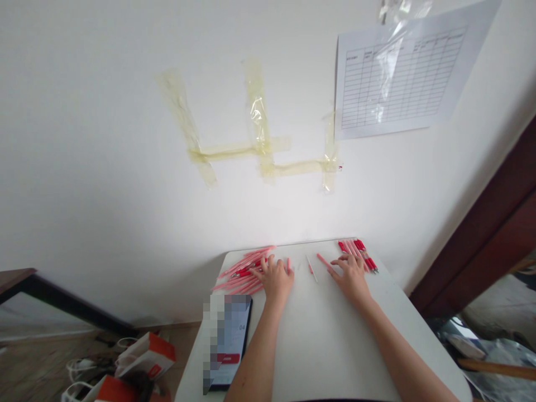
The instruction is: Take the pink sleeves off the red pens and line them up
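My left hand [277, 280] is over the right side of a pile of pink pen parts [239, 283] with some red pens [251, 267] among them. Its fingers are spread, and a short pink piece [288, 263] shows beside the thumb; whether they touch I cannot tell. Between thumb and index finger, my right hand [352, 274] pinches the near end of a pink pen tube [322, 259]. A thin white refill with a pink part [311, 269] lies on the table between the hands. Just beyond the right hand is a row of red and pink pens [359, 252].
A phone [234, 340] lies on the white table [318, 346] left of my left forearm. The wall [125, 167] borders the table's far edge, with yellowed tape [259, 117] and a printed sheet [402, 78] on it. Paper bags [144, 357] stand on the floor at left.
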### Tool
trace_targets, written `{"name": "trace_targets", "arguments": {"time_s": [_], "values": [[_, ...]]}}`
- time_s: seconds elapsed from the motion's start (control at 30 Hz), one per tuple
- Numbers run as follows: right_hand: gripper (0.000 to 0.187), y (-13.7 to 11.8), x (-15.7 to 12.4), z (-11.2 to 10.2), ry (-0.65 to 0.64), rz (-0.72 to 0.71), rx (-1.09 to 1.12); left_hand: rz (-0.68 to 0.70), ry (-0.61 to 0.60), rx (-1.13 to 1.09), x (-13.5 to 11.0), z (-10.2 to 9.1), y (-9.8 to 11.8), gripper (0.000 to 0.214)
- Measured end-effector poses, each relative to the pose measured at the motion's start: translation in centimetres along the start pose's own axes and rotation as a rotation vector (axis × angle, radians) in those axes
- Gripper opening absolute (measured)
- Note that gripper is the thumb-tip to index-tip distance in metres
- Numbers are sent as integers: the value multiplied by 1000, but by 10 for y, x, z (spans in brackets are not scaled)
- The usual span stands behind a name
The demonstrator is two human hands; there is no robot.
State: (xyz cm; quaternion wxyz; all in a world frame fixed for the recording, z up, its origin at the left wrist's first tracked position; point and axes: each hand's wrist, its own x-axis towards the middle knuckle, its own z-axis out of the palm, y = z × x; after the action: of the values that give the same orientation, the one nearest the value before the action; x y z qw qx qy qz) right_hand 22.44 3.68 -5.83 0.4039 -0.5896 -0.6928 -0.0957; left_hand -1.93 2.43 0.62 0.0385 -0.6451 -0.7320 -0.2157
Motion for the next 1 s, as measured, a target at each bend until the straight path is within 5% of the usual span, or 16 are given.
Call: {"name": "trace_targets", "arguments": {"time_s": [0.6, 1.0], "values": [[26, -1, -1, -1, -68, 40, -24, 25, 65, -31, 0, 6, -2, 21], [29, -2, -1, 0, -71, 52, -5, 296, -14, -112, -8, 13, 14, 27]]}}
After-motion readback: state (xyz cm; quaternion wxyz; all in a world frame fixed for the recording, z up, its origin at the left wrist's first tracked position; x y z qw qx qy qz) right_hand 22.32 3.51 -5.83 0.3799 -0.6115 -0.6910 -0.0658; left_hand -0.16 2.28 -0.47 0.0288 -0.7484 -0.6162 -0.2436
